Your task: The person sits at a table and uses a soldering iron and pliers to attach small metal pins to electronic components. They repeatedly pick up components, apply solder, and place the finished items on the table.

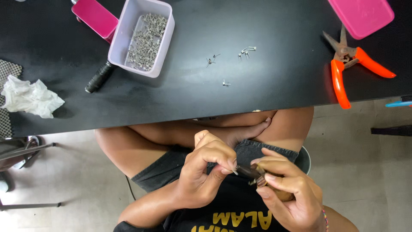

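left fingers [223, 161] pinched on pin [234, 172] | right fingers [274, 177] wrapped around brown piece [253, 173]

A single head-worn view looks steeply down from close above. The hands [240, 176] sit near the lens at lower centre, over the lap; the black tabletop [274, 81] fills the frame's upper half.

Black bench [266, 86] carries: pale tray [165, 41] of small metal pins [146, 41], loose pins [244, 51], orange-handled cutters [349, 64], two pink containers [96, 17], crumpled white tissue [30, 96], black thread spool [98, 77].
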